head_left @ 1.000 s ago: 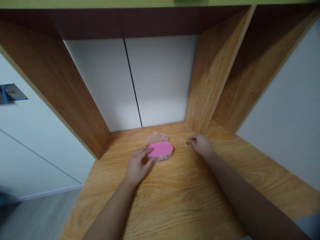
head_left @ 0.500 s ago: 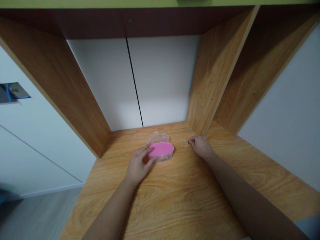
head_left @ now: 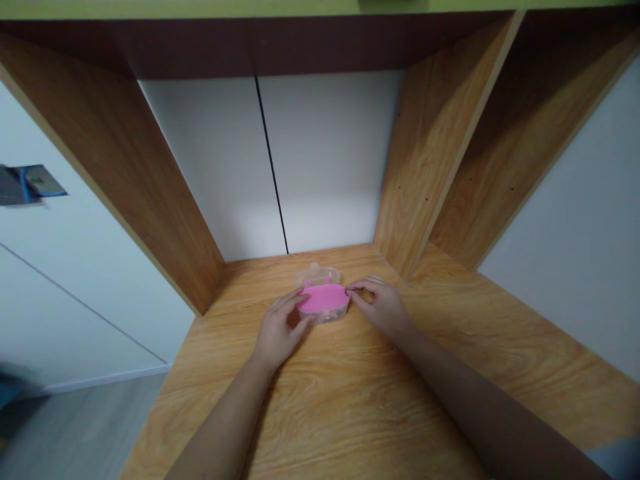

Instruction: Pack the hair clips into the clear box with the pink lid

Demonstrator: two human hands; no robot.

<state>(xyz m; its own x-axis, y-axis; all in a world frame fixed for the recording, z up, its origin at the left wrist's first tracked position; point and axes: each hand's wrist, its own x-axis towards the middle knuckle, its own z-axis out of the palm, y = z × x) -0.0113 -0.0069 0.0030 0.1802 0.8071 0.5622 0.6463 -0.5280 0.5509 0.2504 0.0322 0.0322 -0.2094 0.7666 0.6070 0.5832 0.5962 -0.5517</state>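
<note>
A small clear plastic box (head_left: 331,315) with a pink inner lid (head_left: 324,299) stands on the wooden desktop. Its transparent hinged cover (head_left: 320,274) lies open behind it. My left hand (head_left: 278,331) grips the box's left end, fingers on the pink top and thumb at the front wall. At the right end of the pink lid is my right hand (head_left: 384,304). Its thumb and forefinger pinch a small dark loop (head_left: 347,292), like a tiny elastic band, right at the lid's edge. The tiny pale loops that lay on the desk are hidden by that hand.
The wooden desktop (head_left: 320,413) runs up to a white back panel (head_left: 330,167). Upright wooden boards stand at the left (head_left: 130,173) and right (head_left: 440,147), and a dark shelf underside (head_left: 200,47) hangs above.
My right hand has moved left from the desk beside the tiny pale loops to the right end of the pink lid, carrying the small dark loop. My left hand keeps its hold.
</note>
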